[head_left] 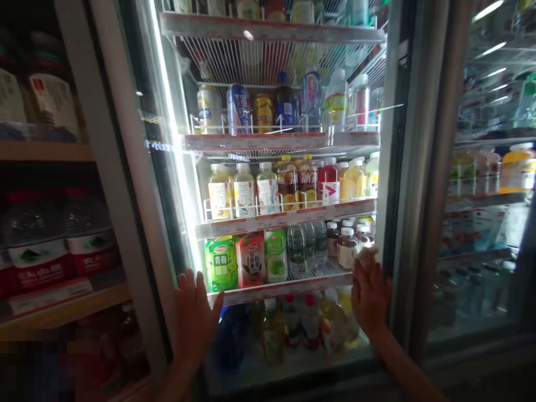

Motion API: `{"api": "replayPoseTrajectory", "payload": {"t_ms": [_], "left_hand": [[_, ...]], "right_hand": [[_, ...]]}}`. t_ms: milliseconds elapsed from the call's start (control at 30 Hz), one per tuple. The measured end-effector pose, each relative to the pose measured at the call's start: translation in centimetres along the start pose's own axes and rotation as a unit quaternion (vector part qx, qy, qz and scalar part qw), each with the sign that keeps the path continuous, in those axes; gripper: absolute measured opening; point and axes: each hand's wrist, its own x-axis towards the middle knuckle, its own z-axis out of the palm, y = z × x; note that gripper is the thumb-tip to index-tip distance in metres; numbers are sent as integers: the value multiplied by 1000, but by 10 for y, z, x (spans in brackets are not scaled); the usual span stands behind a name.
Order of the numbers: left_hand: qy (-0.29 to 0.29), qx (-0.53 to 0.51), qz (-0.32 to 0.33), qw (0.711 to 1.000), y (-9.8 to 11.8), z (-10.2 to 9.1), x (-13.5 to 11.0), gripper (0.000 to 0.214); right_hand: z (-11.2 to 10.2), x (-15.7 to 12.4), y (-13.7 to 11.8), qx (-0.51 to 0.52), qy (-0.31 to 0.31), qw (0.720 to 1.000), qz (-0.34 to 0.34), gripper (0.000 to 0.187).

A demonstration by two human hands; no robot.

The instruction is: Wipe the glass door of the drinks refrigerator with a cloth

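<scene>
A glass door (259, 371) with faint reflections stands before a lit drinks cooler. My left hand (195, 318) is raised at the lower left of the door, fingers spread, with nothing in it; it appears to lie against the glass or just short of it. At the lower right, my right hand (371, 296) has its fingers over a pale crumpled cloth (367, 255), close to the glass in front of small brown bottles (347, 248). Most of the cloth is hidden by the fingers. Behind the glass, a green bottle (221, 265) and a red bottle (250, 262) stand nearest my left hand.
Several wire shelves with price strips (272, 220) hold bottles and cans. Metal door frames (435, 167) run up the right side, beside another drinks cooler (489, 223). On the left, a darker shelf (50, 304) carries large water bottles (36, 240).
</scene>
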Motion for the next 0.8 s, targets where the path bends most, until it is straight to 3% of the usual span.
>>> {"api": "replayPoseTrajectory", "payload": {"t_ms": [100,167,233,300,433,500,600,700,733,800], "left_hand": [[10,-1,-11,1000,14,2,0,76],[10,-4,9,1000,23,2,-2,75],[9,-12,42,999,29,3,-5,75],[9,-18,67,998,32,3,-8,74],[10,-20,78,997,33,6,-11,73],[9,-18,68,997,35,7,-12,74],[5,-17,52,998,40,8,-12,76],[2,-19,49,999,44,5,-12,77],[5,-19,49,999,44,3,-12,76],[16,-20,56,998,43,-2,-8,73]], "right_hand": [[-1,-9,-28,37,-25,999,-6,70],[0,-18,-58,69,-58,995,-52,71],[-1,-25,-68,80,-80,989,-99,70],[-3,-28,-45,74,-82,988,-106,68],[-7,-16,41,26,-22,999,-2,69],[-5,-8,56,25,4,999,40,70],[0,-7,19,63,-12,997,37,70],[1,-10,-33,115,-67,990,-36,66],[1,-8,-40,130,-80,986,-63,63],[2,5,-28,149,-75,983,-79,58]]}}
